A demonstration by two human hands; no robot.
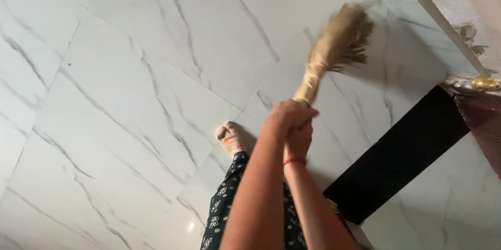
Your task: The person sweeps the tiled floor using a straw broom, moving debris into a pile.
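Both hands hold one grass broom (334,46). The left hand (286,117) sits on top, and its fingers are wrapped tight around the bound neck of the broom. The right hand (299,140) is just under it, with a red thread (294,161) on the wrist; its fingers look closed around the same handle, but the left hand hides most of them.

The broom looks light, easy to swing. Its head is a soft, bushy bunch of dry grass that bends when it meets the floor. The neck is tied hard and stiff, so that looks like the best place to grip. The tip looks blurry.

The broom head is out in front of the person, down by the floor (130,88) near the base of the wall (469,4).

The floor is big white tiles with grey lines like marble. It looks smooth and shiny, maybe slippery. A bare foot (229,138) stands on it, below a dark trouser leg with white flowers (222,208). A black strip (396,156) crosses the floor on the right, by a dark red door (482,117).
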